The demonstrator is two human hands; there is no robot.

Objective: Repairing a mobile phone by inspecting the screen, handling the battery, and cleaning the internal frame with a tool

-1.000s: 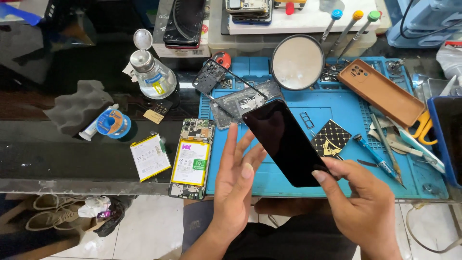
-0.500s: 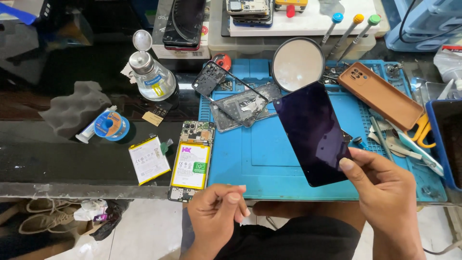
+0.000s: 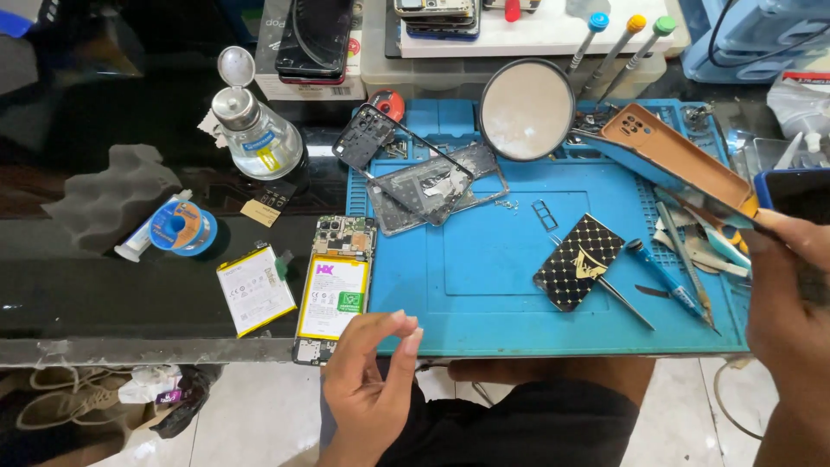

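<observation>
Phone's well into teardown: opened body w/ yellow-framed battery (image 3: pixel 333 298) lies at the blue mat (image 3: pixel 484 285) near-left edge, bare frame (image 3: pixel 437 186) & back cover (image 3: pixel 676 156) sit apart on the mat, a loose battery (image 3: pixel 255 290) just left. R hand (image 3: pixel 791 303) pinches the dark screen panel (image 3: pixel 800 195) at the mat's right side (mostly cut off by frame edge). L hand (image 3: pixel 372 372) is open, holds nothing, near the opened body; reassembly looks not begun.

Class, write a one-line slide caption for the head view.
Opened phone on blue repair mat; left hand empty, right hand gripping a thin dark panel.
</observation>
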